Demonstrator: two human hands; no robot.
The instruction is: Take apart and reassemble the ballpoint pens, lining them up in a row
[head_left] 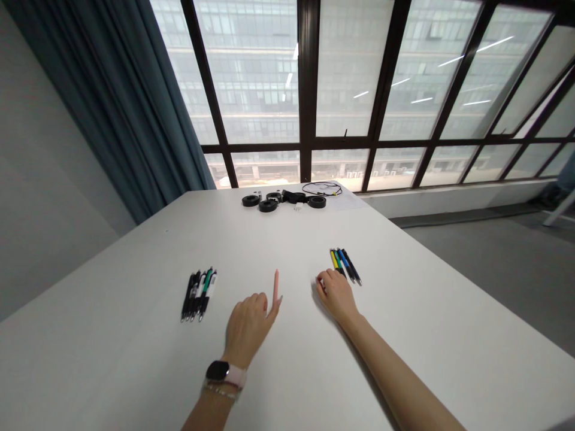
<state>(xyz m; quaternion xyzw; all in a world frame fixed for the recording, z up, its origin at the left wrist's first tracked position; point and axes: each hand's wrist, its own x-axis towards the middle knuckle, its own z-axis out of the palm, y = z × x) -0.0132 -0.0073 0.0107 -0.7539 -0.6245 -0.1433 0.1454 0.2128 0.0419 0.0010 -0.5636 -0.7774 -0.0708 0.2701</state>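
View from my remote station, head camera. I have both bare hands over a white, smooth-topped counter point(135, 281).

Left hand point(249, 326): grip narrow, thumb and forefinger closed about the near end of a slim pink pen point(275, 286). The pen lies between the two pen groups, pointed end away from me; I cannot tell whether it touches the surface. On the left wrist, a dark-faced watch with a pale pink strap point(218, 370); a thin beaded bracelet point(220, 392) sits just behind it.

Right hand point(336, 293): fingers curled under, back of the hand up. I cannot tell whether its grip contains anything. It is just beside a row of yellow, green, blue and black pens point(346, 264), hiding the near ends of the yellow and green ones from me.

Left of the left hand, and apart from it: a side-by-side row of black, white and green pens point(199, 291), slanted, far ends to the right.

Far end: several black ring-shaped rolls point(268, 206), a small white object point(298, 206) too small to identify, and a thin black looped cable point(330, 195). Beyond: dark-framed windows point(308, 90), with a blue-grey fabric curtain point(103, 90) at left.
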